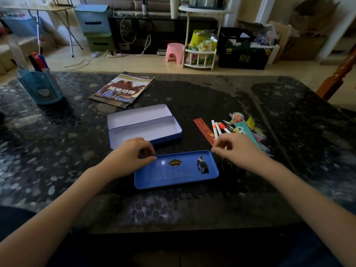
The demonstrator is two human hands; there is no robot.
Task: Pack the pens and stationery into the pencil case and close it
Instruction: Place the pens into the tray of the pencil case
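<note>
An open blue tin pencil case (145,132) lies mid-table, white inside and with nothing in it, its hinged lid (138,114) folded back. In front of it a blue inner tray (177,171) with a printed figure lies flat. My left hand (133,151) pinches the tray's left end with curled fingers. My right hand (237,149) has its curled fingertips at the tray's far right corner. Right of the case sits a pile of pens (221,128), a red ruler (204,129) and a cartoon bookmark (243,131); my right hand covers the pile's near end.
A blue pen holder (41,87) with markers stands at the table's far left. A magazine (123,89) lies behind the case. The dark speckled table (77,151) ends close to me; a wooden chair post (335,79) rises at the far right.
</note>
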